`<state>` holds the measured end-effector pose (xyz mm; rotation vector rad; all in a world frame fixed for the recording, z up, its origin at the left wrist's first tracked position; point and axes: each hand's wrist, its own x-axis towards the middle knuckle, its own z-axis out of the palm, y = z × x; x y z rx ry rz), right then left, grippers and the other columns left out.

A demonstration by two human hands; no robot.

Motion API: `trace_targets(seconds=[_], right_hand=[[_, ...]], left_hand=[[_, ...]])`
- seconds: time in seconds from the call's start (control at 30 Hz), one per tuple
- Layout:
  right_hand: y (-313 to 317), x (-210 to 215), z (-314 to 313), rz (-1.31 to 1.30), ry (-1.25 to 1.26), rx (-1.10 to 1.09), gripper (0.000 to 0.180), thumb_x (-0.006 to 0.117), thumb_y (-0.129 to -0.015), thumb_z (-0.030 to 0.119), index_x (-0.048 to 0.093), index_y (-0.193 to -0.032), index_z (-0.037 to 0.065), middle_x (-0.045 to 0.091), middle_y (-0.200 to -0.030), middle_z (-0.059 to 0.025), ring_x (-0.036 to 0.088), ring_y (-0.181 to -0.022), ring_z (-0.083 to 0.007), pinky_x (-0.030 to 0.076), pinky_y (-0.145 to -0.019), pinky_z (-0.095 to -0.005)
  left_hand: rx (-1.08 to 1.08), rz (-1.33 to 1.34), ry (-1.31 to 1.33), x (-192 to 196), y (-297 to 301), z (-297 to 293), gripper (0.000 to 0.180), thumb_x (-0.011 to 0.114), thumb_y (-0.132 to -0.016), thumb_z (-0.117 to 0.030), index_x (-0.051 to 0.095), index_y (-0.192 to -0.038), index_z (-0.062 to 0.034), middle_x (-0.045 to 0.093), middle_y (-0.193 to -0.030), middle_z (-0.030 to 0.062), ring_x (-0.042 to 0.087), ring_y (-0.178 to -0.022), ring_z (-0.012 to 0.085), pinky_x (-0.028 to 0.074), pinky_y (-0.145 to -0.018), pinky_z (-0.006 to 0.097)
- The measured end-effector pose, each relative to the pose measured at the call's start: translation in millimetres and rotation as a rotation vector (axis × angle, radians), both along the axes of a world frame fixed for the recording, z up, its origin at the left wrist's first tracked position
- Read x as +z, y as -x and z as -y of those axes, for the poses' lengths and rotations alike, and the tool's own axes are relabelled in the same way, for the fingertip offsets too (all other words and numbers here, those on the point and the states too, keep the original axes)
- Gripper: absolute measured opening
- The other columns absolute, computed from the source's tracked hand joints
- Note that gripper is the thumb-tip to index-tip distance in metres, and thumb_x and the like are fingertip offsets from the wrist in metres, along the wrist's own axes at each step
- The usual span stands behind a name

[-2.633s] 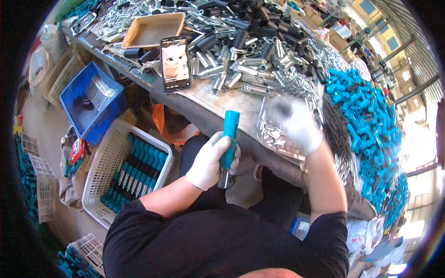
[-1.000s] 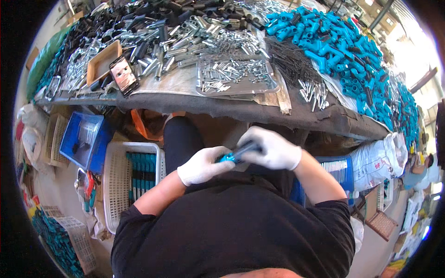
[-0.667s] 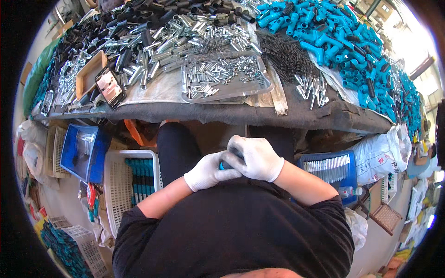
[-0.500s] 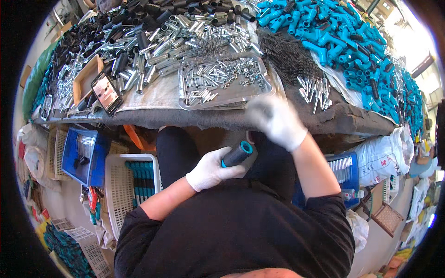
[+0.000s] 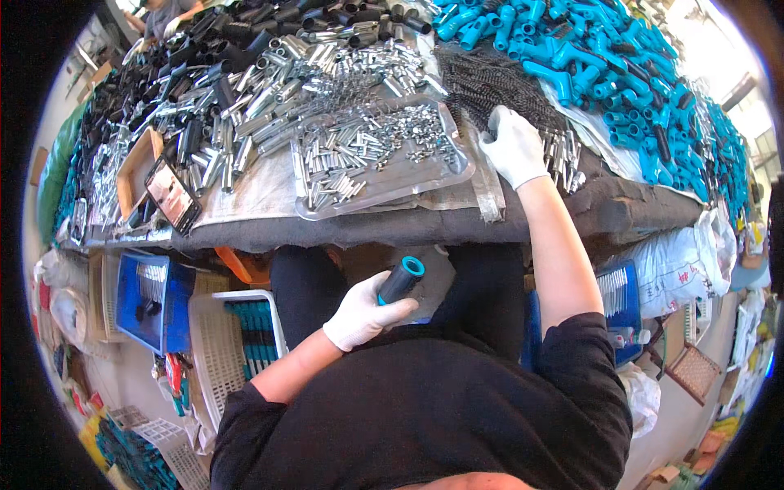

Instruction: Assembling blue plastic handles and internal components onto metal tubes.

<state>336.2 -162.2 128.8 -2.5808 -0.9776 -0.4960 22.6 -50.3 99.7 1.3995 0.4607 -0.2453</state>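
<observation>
My left hand (image 5: 359, 313), in a white glove, is closed around a short black tube with a teal rim (image 5: 400, 282) and holds it upright but tilted over my lap. The open end of the tube faces up. My right hand (image 5: 518, 151), also gloved, is over the bench at the near edge of a pile of dark coil springs (image 5: 482, 82). Its fingers curl downward; what lies between them is hidden. Several thin metal rods (image 5: 563, 159) lie just right of that hand. To its left is a clear plastic tray (image 5: 392, 194) holding small metal pins and fittings.
Teal handle-shaped parts (image 5: 584, 61) are heaped at the far right, silver and black tubes (image 5: 245, 106) at the left. A phone (image 5: 173, 196) leans by a wooden box (image 5: 137, 167). Below stand a blue bin (image 5: 167, 318) and a white basket (image 5: 214, 359). Another person (image 5: 167, 18) is at the far left.
My right hand has moved from the bench's front edge up and right to the springs. My left hand still holds the tube, turned slightly more upright. The view has shifted a little.
</observation>
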Motion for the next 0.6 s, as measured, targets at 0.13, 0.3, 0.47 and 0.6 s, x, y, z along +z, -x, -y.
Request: trace_targets(seconds=[0.13, 0.3, 0.47, 0.6], right_hand=[[-11, 0, 17, -0.046, -0.22, 0.0, 0.018, 0.064, -0.083, 0.022, 0.059, -0.088, 0.006, 0.066, -0.085, -0.0155, 0.064, -0.081, -0.0339, 0.051, -0.074, -0.0428], [43, 41, 25, -0.379, -0.672, 0.343, 0.014, 0.06, -0.086, 0.015, 0.065, -0.096, 0.006, 0.067, -0.09, -0.0147, 0.065, -0.084, -0.0309, 0.051, -0.077, -0.0362], [144, 61, 54, -0.392, -0.191, 0.878, 0.007, 0.062, -0.086, 0.011, 0.061, -0.089, 0.005, 0.063, -0.08, -0.0103, 0.063, -0.075, -0.0271, 0.05, -0.069, -0.0336], [171, 53, 65, -0.605, -0.176, 0.765, 0.01, 0.059, -0.089, 0.015, 0.056, -0.091, 0.005, 0.06, -0.074, -0.0122, 0.062, -0.066, -0.0293, 0.049, -0.062, -0.0371]], left_hand=[[0.016, 0.023, 0.031, -4, 2, 2, 0.039, 0.074, -0.079, -0.025, 0.056, -0.106, -0.0044, 0.054, -0.072, -0.0017, 0.048, -0.054, 0.0054, 0.038, -0.048, 0.021], [0.082, 0.109, -0.046, 0, 9, 6, 0.036, 0.073, -0.08, -0.021, 0.057, -0.106, -0.0032, 0.055, -0.074, -0.0019, 0.048, -0.055, 0.0054, 0.038, -0.049, 0.022], [-0.084, 0.04, -0.102, 10, 9, 4, 0.037, 0.073, -0.079, -0.022, 0.059, -0.108, -0.0033, 0.06, -0.082, 0.0007, 0.055, -0.071, 0.0078, 0.046, -0.065, 0.025], [-0.124, 0.176, -0.284, 12, 8, 17, 0.038, 0.075, -0.077, -0.025, 0.061, -0.105, -0.0029, 0.065, -0.086, 0.0006, 0.061, -0.076, 0.014, 0.05, -0.073, 0.03]])
